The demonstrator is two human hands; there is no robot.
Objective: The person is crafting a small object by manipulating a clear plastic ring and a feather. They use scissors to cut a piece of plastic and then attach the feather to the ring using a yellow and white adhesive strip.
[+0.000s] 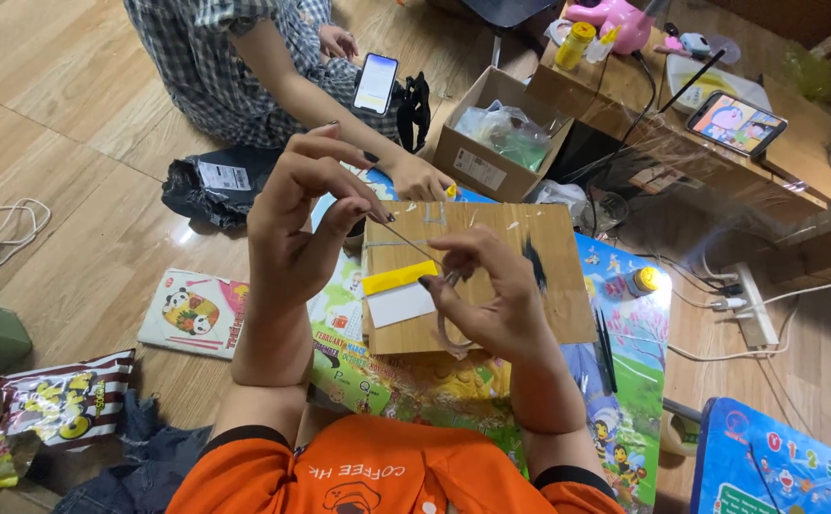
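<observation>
From the head camera, we see our left hand (296,224) raised above the flat brown cardboard board (477,276), thumb and forefinger pinched on the upper end of a thin dark wire (406,240). The wire runs down and to the right, taut, to our right hand (492,300), whose curled fingers close on its lower end together with what looks like a small pale loop; what exactly sits in that hand we cannot tell. Both hands hover over the board without pressing on it.

The board lies on a colourful cartoon play mat (625,381) on the wooden floor. A yellow and white paper strip (398,290) is stuck near the board's left edge, just beside our right fingertips. Two thin dark sticks (606,347) lie on the mat off the board's right edge.

At the board's far edge another person's hand (420,176) rests on the mat, near an open cardboard box (496,128).

In our judgement, keeping the wire straight between the two pinches, with light and even tension, suits this fine work best.
</observation>
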